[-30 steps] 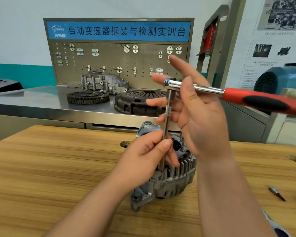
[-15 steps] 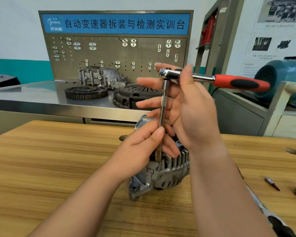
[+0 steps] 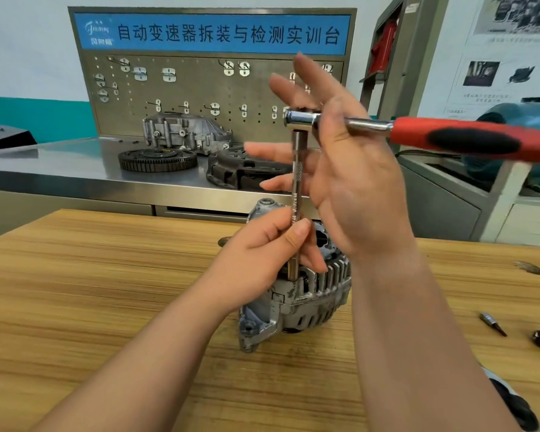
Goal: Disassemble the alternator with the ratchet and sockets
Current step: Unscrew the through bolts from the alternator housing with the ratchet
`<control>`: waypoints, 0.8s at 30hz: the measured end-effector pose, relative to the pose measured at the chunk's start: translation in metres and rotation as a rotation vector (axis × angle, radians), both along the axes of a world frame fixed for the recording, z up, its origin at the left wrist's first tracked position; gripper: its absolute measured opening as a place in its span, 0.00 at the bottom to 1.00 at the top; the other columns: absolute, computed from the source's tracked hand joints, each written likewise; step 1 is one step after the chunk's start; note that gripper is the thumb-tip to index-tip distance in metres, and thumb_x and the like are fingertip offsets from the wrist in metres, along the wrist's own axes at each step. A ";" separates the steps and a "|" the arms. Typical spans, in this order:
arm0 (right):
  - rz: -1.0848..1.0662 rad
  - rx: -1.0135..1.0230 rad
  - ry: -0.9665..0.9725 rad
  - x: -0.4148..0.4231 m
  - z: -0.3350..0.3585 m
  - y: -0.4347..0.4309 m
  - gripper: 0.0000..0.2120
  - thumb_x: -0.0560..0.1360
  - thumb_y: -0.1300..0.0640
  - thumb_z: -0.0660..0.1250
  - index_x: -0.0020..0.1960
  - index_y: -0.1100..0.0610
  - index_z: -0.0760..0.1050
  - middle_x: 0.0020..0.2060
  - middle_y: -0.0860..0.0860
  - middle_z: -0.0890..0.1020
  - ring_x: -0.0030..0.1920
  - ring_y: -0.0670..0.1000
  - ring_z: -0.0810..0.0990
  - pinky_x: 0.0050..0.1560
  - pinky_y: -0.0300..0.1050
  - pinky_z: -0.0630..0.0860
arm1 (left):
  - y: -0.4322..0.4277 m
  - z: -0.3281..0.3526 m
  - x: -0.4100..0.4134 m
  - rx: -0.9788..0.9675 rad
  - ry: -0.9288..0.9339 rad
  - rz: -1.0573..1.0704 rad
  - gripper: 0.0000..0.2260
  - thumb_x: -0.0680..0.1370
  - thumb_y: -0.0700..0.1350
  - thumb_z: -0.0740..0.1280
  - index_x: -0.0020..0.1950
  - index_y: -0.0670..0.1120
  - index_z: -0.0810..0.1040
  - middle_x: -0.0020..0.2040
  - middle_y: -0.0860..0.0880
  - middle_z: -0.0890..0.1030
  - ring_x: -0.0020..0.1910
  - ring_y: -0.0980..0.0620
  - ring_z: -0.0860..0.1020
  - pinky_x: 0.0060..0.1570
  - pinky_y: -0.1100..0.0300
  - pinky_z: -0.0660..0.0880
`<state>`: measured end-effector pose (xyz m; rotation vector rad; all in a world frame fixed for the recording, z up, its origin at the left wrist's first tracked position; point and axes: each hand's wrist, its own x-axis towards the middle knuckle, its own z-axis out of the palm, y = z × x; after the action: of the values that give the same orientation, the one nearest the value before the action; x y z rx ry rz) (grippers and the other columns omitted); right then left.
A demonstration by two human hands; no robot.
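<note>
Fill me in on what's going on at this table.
A person is working on an alternator standing on the wooden table. The left hand pinches the lower part of a long extension bar whose tip sits on the alternator's housing. The right hand, fingers spread, is at the head of the red-handled ratchet fitted atop the bar. A loose bit lies to the right.

Wooden table (image 3: 91, 291); steel bench (image 3: 60, 169) behind, pegboard (image 3: 194, 88) above; white wall (image 3: 22, 42); posters (image 3: 487, 79), possibly diagrams.
</note>
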<state>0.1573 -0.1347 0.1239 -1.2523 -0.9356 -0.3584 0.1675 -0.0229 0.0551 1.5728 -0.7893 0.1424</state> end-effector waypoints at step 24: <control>-0.052 0.184 0.124 0.001 -0.006 0.008 0.18 0.75 0.46 0.56 0.62 0.50 0.73 0.52 0.55 0.84 0.38 0.51 0.84 0.33 0.43 0.78 | -0.004 0.000 0.000 0.032 -0.059 0.095 0.16 0.78 0.44 0.55 0.46 0.31 0.72 0.33 0.48 0.80 0.35 0.54 0.80 0.41 0.62 0.75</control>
<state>0.1582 -0.1270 0.1178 -1.1189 -0.7481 -0.3942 0.1672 -0.0267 0.0553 1.6429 -0.7658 0.2474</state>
